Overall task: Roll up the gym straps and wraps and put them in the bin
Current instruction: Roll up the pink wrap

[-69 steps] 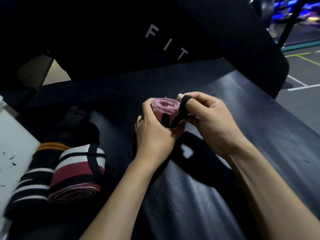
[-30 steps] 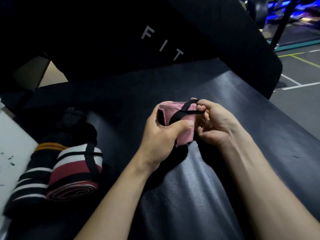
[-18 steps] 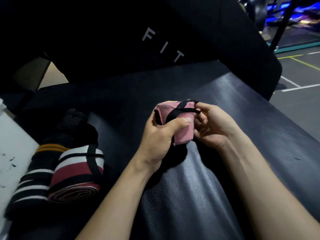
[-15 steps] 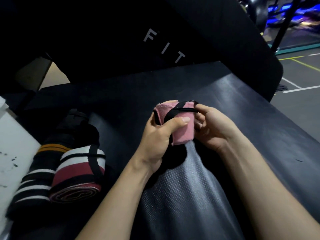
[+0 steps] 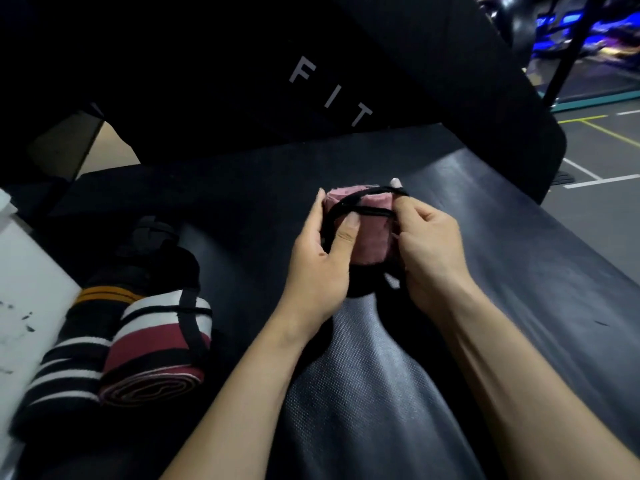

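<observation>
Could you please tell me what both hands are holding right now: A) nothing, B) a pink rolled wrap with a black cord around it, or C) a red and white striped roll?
B: the left hand and right hand both hold the pink wrap, its black cord looped around it.

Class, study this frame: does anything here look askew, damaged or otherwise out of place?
Nothing stands out. Both hands, left hand and right hand, hold the pink wrap rolled, its black loop around it. Two rolled striped wraps lie tidy on the bench.
</observation>
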